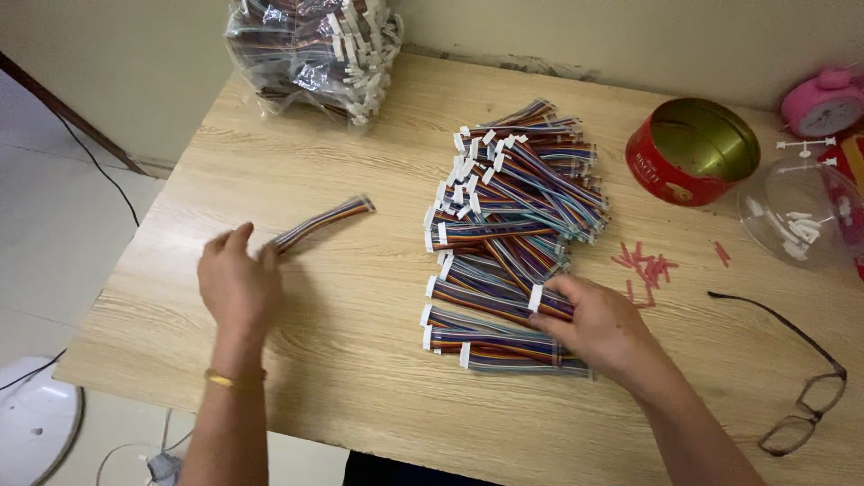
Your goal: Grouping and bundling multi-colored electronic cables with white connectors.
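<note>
- A light wooden desk [360,297] against a pale wall carries a heap of rainbow ribbon cables [513,225] at its middle.
- The left hand [236,283], fingers loosely curled, rests on one end of a single ribbon cable [324,221] near the left edge.
- The right hand [601,326] pinches a white-plugged cable at the heap's near end.
- Lifting one cable by its connector likely avoids tangles.
- A red tin [691,151] and eyeglasses [805,391] sit toward the right edge.

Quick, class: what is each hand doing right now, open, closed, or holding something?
Left hand: fingers on one end of a lone ribbon cable; grip cannot be told.
Right hand: closed on a cable from the pile.
</note>
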